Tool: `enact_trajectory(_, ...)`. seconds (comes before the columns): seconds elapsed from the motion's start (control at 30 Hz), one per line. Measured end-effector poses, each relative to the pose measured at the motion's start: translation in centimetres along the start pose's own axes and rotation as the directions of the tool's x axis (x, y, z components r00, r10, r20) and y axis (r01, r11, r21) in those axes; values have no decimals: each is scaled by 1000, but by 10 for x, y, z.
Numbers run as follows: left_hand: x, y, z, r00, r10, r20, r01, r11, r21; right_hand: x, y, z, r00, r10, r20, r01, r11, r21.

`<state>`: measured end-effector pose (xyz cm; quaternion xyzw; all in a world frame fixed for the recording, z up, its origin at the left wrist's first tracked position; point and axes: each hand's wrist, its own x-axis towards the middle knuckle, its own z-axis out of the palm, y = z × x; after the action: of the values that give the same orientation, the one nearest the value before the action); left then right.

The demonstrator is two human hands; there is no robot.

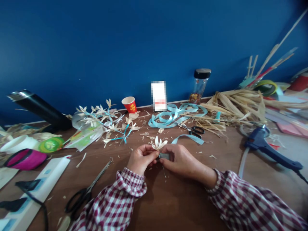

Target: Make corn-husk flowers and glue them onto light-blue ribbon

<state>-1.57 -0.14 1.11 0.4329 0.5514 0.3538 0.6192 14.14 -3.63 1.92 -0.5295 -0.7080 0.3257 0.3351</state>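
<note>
Two hands were seen at work low in the middle of the view. The left hand (141, 158) was pinched narrow on the base of a small husk flower (158, 143), and the right hand (181, 160), just beside it, was closed on the same stem, where a grey-blue ribbon end (165, 156) was held. The petals could probably be crushed or torn if the fingers were squeezed harder, and the ribbon might slip loose if the grip eased. Left of the fingers, large scissors (88, 191) lay on the brown wooden surface (168, 199); beyond them, finished flower sprigs (108, 123) and a red cup (129, 104); to the right, coiled blue ribbon (175, 117), dried husks (238, 104) and a glue gun (267, 147). A deep blue wall (144, 41) was seen behind.
</note>
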Motion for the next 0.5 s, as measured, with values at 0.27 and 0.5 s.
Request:
enact_trajectory(0.27,0,0,0,1000,14,7,-14,1000,-28,0,2,4,1000,18,-9,-18,1000,-26)
enact_trajectory(0.5,1,-3,0,1000,18,16,-18,1000,-23,0,7,7,1000,24,-6,-24,999,-45)
